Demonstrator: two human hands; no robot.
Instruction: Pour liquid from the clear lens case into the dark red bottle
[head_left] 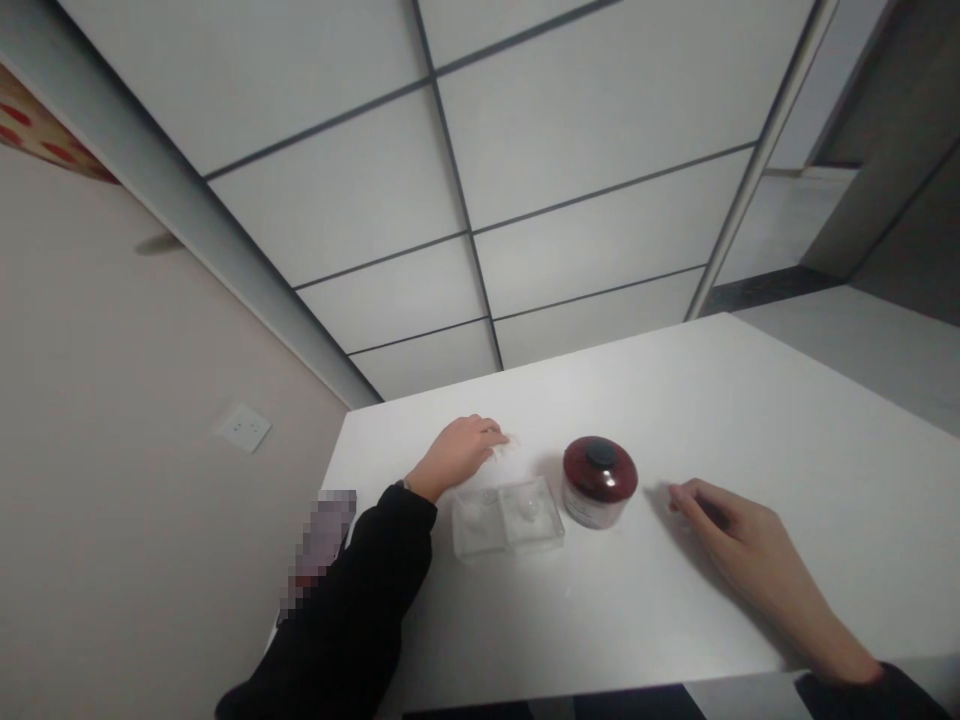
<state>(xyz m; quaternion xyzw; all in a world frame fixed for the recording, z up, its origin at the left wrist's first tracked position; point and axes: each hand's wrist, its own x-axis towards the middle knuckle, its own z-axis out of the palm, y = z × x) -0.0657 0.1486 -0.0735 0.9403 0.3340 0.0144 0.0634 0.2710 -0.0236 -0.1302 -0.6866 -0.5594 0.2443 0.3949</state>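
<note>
My left hand (459, 452) rests on the white table (750, 420), fingers curled around a small pale thing at its fingertips that is too small to make out. Just in front of it lies a clear plastic box (507, 516) with two compartments, each holding something small and whitish. To the right of the box stands a round jar with a dark red lid (599, 480) and a black knob. My right hand (731, 530) lies flat on the table to the right of the jar, fingers loosely apart, holding nothing.
The table's left edge runs close to a beige wall with a white socket (243, 428). A tiled floor with dark joints (480, 200) spreads beyond the table's far edge. A blurred patch (321, 545) sits at the table's left side.
</note>
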